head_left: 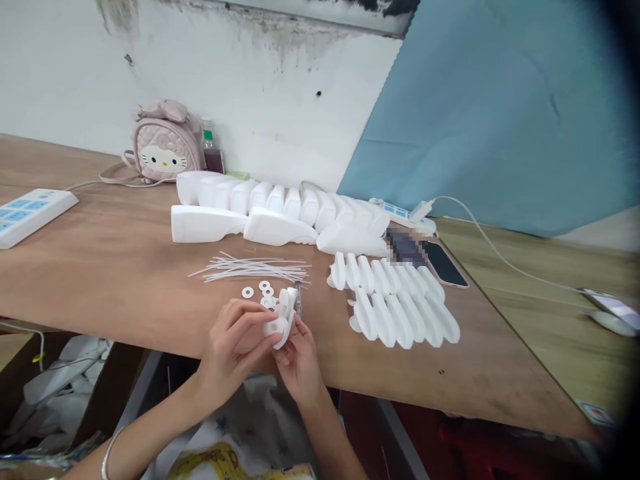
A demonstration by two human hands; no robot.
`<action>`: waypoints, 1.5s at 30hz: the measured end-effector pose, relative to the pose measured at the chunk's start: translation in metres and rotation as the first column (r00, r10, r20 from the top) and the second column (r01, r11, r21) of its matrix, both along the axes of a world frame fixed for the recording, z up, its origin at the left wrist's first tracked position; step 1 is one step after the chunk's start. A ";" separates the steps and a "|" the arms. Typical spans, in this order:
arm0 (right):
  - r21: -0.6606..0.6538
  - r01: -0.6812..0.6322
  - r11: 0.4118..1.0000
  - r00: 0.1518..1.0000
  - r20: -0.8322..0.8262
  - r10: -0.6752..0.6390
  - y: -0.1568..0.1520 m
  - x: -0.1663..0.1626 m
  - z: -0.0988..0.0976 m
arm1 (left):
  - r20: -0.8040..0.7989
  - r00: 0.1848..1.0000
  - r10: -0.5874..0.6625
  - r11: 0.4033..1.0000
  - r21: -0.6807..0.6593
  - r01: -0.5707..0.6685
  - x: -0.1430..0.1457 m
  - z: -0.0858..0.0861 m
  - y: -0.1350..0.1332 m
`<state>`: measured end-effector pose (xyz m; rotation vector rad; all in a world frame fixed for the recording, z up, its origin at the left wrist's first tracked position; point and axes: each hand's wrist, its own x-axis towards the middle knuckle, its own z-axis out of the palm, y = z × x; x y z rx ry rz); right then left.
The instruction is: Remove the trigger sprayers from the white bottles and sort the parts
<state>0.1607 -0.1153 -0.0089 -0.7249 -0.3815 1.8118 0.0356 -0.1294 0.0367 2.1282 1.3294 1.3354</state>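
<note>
Near the front of the table, my right hand [301, 367] grips a small curved white plastic piece [289, 308] from below. My left hand [227, 347] pinches at the near side of the same piece, thumb and fingertips closed around a rounded white portion; whether that is a separate washer, I cannot tell. Just beyond the fingers lie several flat white ring washers [248, 292], partly covered by the held piece. Behind them is a loose bundle of thin white strips [255, 269]. A small clear object stands right behind the piece, mostly hidden.
Two rows of curved white pieces [395, 317] lie on the right. Larger white plastic shells [210, 225] line the back. Further items are a pink bag [167, 143], a bottle [213, 157], a phone [447, 263], power strips [33, 212] and, lower left, a box of white parts [65, 383].
</note>
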 end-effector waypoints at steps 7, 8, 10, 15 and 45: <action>-0.070 -0.079 0.994 0.987 -0.147 0.069 0.000 -0.005 -0.002 | -0.284 0.956 0.073 0.971 0.240 -0.003 -0.007 -0.004 -0.003; -0.072 -0.080 0.994 0.985 -0.161 0.067 0.000 -0.005 -0.002 | -0.322 0.941 0.104 0.955 0.296 -0.005 -0.007 -0.004 -0.003; -0.071 -0.082 0.994 0.981 -0.184 0.067 0.000 -0.004 -0.002 | -0.364 0.915 0.171 0.922 0.387 -0.018 -0.006 -0.005 -0.002; -0.065 -0.095 0.993 0.976 -0.203 0.080 0.001 -0.004 -0.004 | -0.394 0.872 0.291 0.866 0.496 -0.064 -0.006 -0.005 -0.003; 0.681 -0.319 0.659 0.534 0.704 -0.469 -0.011 0.008 0.012 | -0.257 0.965 -0.045 0.964 0.244 0.110 -0.022 -0.030 0.007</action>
